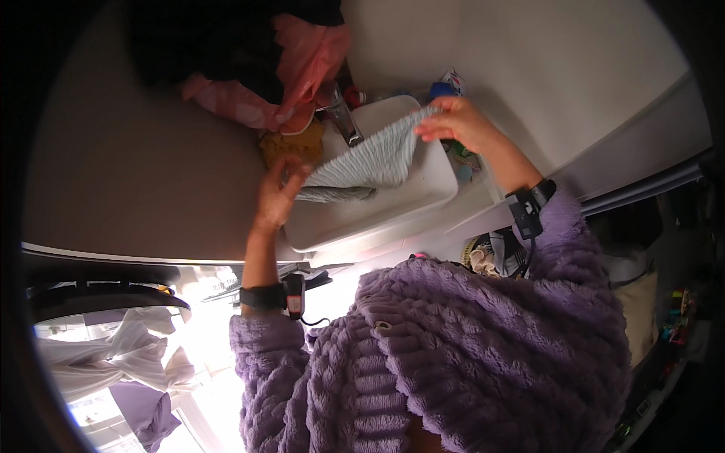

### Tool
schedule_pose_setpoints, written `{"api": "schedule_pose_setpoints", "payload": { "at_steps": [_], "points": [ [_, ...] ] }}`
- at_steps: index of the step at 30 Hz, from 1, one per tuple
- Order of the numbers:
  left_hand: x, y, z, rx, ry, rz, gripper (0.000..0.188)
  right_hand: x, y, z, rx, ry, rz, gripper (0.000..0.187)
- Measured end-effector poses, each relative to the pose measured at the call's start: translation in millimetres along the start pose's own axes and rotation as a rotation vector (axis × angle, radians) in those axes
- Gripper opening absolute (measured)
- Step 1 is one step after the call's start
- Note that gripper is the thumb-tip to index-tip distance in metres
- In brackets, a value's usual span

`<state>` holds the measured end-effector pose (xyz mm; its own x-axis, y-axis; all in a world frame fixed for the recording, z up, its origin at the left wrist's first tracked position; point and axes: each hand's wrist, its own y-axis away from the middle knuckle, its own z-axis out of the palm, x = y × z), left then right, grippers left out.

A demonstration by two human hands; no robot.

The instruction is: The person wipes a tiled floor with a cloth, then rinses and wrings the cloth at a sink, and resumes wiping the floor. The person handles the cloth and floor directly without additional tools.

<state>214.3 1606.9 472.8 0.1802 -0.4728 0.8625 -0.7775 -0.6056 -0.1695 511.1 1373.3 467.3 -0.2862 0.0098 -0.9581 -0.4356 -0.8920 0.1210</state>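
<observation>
Pale counter (483, 192): basin (332, 223), mustard cloth (306, 143) (apparently).

Dim pale walls (574, 90), bright window (102, 411), knotted white curtain (132, 351).

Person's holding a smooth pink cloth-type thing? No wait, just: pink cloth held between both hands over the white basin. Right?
Colour's wrong: the held cloth is pale grey-green, not pink, as the head view shows. The left hand and right hand do hold it between them over the white basin.
</observation>
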Motion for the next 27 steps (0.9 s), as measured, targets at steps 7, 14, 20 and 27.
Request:
{"api": "schedule_pose_setpoints", "payload": {
  "at_steps": [7, 14, 20, 27],
  "points": [
    [70, -8, -34, 0.098, -0.154, 0.146, 0.027, -59, 2, 21, -0.026, 0.106, -0.318, 0.021],
    [15, 12, -5, 0.286, -0.004, -0.058, 0.023, -14, -4, 22, -0.067, 0.062, -0.112, 0.014],
    [-77, 48, 26, 0.545, 0.587, -0.600, 0.023, 99, -25, 50, -0.095, 0.253, -0.167, 0.026],
    [-125, 55, 28, 0.708, 0.848, -0.543, 0.024, 113, -50, 74, -0.168, 0.454, -0.170, 0.024]
  ]
}}
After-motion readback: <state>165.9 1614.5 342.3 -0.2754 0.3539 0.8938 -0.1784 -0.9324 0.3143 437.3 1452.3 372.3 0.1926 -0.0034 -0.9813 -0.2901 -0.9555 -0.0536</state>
